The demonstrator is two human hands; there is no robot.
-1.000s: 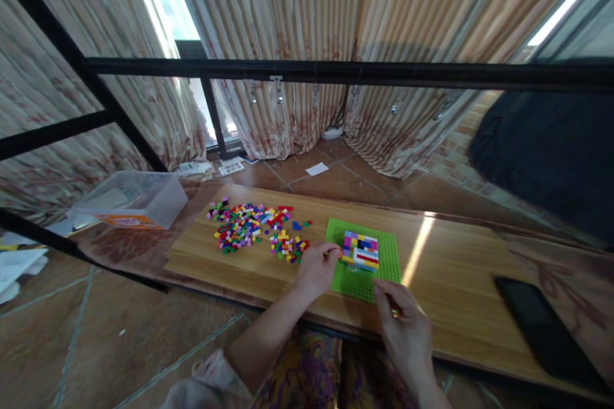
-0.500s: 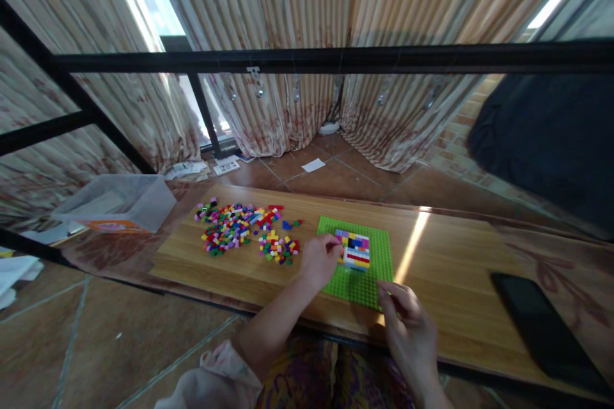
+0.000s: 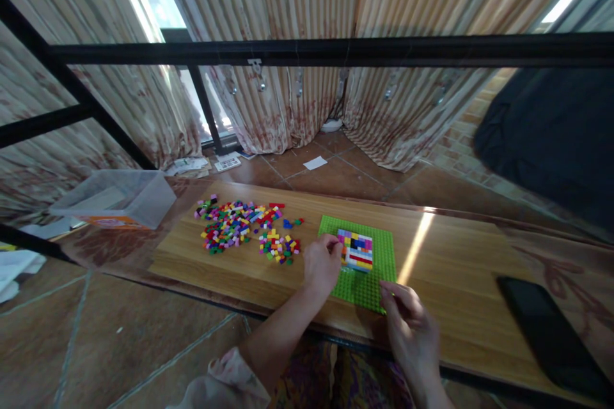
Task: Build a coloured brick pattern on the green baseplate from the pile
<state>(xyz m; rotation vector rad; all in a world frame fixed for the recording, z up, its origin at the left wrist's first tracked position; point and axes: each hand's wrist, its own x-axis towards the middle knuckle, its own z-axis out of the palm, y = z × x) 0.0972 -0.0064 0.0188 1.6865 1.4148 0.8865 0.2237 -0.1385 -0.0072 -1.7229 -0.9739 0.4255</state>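
A green studded baseplate (image 3: 384,252) lies on the wooden board, bearing a low block of multicoloured toy bricks (image 3: 361,260). My left hand (image 3: 321,266) is at the block's left side, thumb and fingertips pinched together. Whatever may be between those fingertips is too small to make out. Over the baseplate's near right corner is my right hand (image 3: 411,323), its thumb and index finger also drawn together. I cannot tell what, if anything, that pinch holds.
Loose bricks (image 3: 230,223) lie heaped on the wooden board (image 3: 446,268) at left, with a smaller pile (image 3: 278,246) nearer me. A clear plastic bin (image 3: 156,201) stands beyond the board's left end. A black phone-like slab (image 3: 547,326) lies at right. A dark rail (image 3: 307,51) crosses behind.
The whole view has shifted slightly. Both hands keep nearly the same pose beside the block and the baseplate.
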